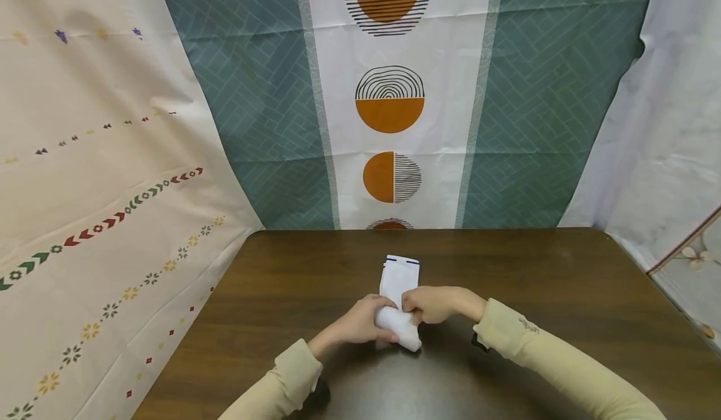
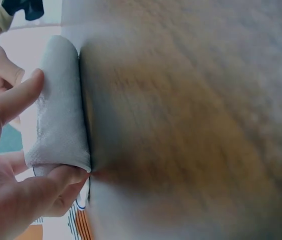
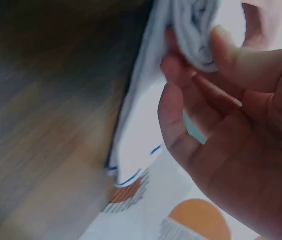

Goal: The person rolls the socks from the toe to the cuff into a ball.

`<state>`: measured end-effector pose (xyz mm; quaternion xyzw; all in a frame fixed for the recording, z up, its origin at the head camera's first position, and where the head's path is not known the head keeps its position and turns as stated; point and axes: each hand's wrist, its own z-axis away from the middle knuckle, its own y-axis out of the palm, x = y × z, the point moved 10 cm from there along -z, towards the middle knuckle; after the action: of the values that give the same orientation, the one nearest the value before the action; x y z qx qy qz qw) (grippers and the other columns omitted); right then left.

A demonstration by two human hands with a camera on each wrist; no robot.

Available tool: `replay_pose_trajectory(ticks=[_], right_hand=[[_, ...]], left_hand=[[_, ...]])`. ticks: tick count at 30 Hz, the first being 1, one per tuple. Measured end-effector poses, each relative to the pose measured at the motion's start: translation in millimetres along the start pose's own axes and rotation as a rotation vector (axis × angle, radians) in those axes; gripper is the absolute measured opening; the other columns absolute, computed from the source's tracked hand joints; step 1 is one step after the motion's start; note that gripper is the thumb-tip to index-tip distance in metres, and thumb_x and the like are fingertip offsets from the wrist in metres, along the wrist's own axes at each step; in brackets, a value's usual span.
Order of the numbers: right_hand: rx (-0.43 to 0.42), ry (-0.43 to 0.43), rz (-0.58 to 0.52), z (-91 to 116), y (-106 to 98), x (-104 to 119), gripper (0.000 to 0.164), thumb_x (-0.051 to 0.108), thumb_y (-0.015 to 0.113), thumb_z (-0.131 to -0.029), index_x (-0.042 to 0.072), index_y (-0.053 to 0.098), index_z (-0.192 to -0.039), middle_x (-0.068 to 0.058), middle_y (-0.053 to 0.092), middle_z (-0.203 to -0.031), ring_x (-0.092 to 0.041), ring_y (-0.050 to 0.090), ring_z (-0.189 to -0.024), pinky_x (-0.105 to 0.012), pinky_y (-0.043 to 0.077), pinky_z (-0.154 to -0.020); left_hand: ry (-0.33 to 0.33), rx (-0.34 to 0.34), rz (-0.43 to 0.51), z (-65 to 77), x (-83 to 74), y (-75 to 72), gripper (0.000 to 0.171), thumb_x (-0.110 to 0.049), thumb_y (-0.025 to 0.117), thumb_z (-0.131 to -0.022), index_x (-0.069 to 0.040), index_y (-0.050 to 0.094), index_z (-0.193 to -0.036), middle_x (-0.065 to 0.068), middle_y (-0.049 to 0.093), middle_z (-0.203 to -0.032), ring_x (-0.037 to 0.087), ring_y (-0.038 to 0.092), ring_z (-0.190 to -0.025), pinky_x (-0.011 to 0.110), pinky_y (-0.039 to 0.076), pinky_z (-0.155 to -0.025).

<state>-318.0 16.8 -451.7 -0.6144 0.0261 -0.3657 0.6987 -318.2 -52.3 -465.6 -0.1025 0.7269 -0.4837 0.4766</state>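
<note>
A pair of white socks (image 1: 401,277) lies on the table, its near part rolled up and its flat cuffs with dark blue stripes pointing to the far side. My left hand (image 1: 363,321) grips the left end of the roll (image 2: 61,110), thumb on the near side and fingers around its end. At the other end, my right hand (image 1: 436,303) pinches the roll between thumb and fingers. The right wrist view shows the layered spiral of the rolled end (image 3: 196,30) between them. Beyond the roll, the striped cuffs (image 3: 136,145) lie one over the other.
The dark brown wooden table (image 1: 270,301) has its far edge against a hanging cloth (image 1: 259,113) of green and white panels with orange circles. A cream patterned cloth (image 1: 101,188) hangs along the left side, a pale one (image 1: 648,157) along the right.
</note>
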Motion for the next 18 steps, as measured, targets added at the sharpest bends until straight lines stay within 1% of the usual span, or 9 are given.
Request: replay_pose_trajectory(ticks=[3, 5, 7, 10, 12, 13, 15, 16, 18], right_hand=[[0.014, 0.035, -0.031, -0.1, 3.5, -12.5, 0.008, 0.006, 0.061, -0.091, 0.008, 0.06, -0.084, 0.008, 0.047, -0.086, -0.006, 0.041, -0.077, -0.021, 0.036, -0.072], [-0.006, 0.071, -0.053, 0.4, 2.8, -20.5, 0.005, 0.008, 0.062, -0.091, 0.01, 0.062, -0.087, 0.009, 0.048, -0.084, -0.005, 0.042, -0.076, -0.021, 0.037, -0.071], [-0.064, 0.077, -0.059, 2.2, -1.9, -21.7, 0.004, 0.006, 0.065, -0.088, 0.01, 0.064, -0.087, 0.007, 0.051, -0.081, -0.006, 0.043, -0.072, -0.021, 0.039, -0.067], [-0.216, 0.097, -0.022, 8.6, -13.2, -15.3, 0.012, 0.002, 0.07, -0.082, 0.01, 0.063, -0.087, 0.006, 0.055, -0.076, -0.006, 0.045, -0.066, -0.022, 0.041, -0.062], [-0.314, 0.073, 0.08, 15.4, -17.9, 0.7, 0.016, 0.0, 0.07, -0.08, 0.009, 0.06, -0.088, 0.002, 0.057, -0.074, -0.008, 0.046, -0.063, -0.022, 0.042, -0.058], [-0.355, 0.065, 0.153, 18.7, -18.0, 9.4, 0.017, 0.003, 0.071, -0.08, 0.009, 0.058, -0.088, 0.001, 0.057, -0.074, -0.008, 0.048, -0.062, -0.023, 0.043, -0.057], [-0.405, 0.046, 0.312, 23.5, -14.3, 27.9, 0.02, 0.015, 0.073, -0.081, 0.008, 0.056, -0.09, 0.0, 0.059, -0.074, -0.01, 0.051, -0.061, -0.024, 0.043, -0.054], [-0.418, 0.034, 0.395, 25.4, -11.0, 37.2, 0.027, 0.023, 0.075, -0.081, 0.006, 0.056, -0.091, -0.002, 0.059, -0.074, -0.011, 0.052, -0.061, -0.025, 0.044, -0.054], [-0.433, 0.031, 0.554, 25.1, -3.1, 48.2, 0.048, 0.041, 0.079, -0.075, 0.004, 0.055, -0.096, -0.002, 0.06, -0.076, -0.014, 0.057, -0.064, -0.027, 0.046, -0.055]], left_hand=[[-0.01, -0.008, 0.014, -3.8, 2.1, 0.4, 0.045, -0.029, 0.084, -0.075, -0.008, 0.066, -0.111, 0.007, 0.067, -0.108, 0.014, 0.056, -0.093, 0.023, 0.046, -0.078], [-0.014, -0.012, 0.008, -6.5, 3.2, 1.1, 0.044, -0.029, 0.083, -0.076, -0.006, 0.067, -0.109, 0.006, 0.069, -0.104, 0.01, 0.056, -0.087, 0.021, 0.046, -0.075], [-0.021, -0.009, -0.007, -8.9, 2.6, 1.8, 0.042, -0.03, 0.082, -0.076, -0.006, 0.067, -0.107, 0.005, 0.07, -0.1, 0.007, 0.056, -0.081, 0.019, 0.045, -0.071], [-0.021, 0.005, -0.024, -12.4, 0.1, 2.5, 0.038, -0.03, 0.082, -0.076, -0.005, 0.068, -0.102, 0.003, 0.07, -0.092, 0.003, 0.052, -0.074, 0.017, 0.043, -0.066], [-0.032, 0.014, -0.012, -14.0, 0.0, 2.7, 0.036, -0.03, 0.082, -0.076, -0.005, 0.068, -0.099, 0.001, 0.069, -0.087, 0.002, 0.05, -0.07, 0.017, 0.043, -0.064], [-0.037, 0.017, -0.006, -14.6, 0.5, 2.9, 0.035, -0.03, 0.082, -0.076, -0.006, 0.069, -0.098, 0.0, 0.068, -0.085, 0.002, 0.05, -0.069, 0.017, 0.043, -0.063], [-0.057, 0.022, 0.006, -14.9, 3.4, 3.4, 0.035, -0.03, 0.082, -0.076, -0.006, 0.069, -0.098, 0.0, 0.068, -0.085, 0.001, 0.05, -0.069, 0.017, 0.044, -0.062], [-0.065, 0.024, 0.009, -15.0, 5.2, 3.7, 0.036, -0.031, 0.082, -0.076, -0.006, 0.07, -0.098, -0.001, 0.068, -0.085, 0.001, 0.051, -0.07, 0.017, 0.044, -0.062], [-0.074, 0.024, 0.004, -14.7, 7.4, 3.1, 0.036, -0.032, 0.082, -0.076, -0.006, 0.071, -0.099, 0.0, 0.068, -0.087, 0.002, 0.052, -0.072, 0.017, 0.045, -0.063]])
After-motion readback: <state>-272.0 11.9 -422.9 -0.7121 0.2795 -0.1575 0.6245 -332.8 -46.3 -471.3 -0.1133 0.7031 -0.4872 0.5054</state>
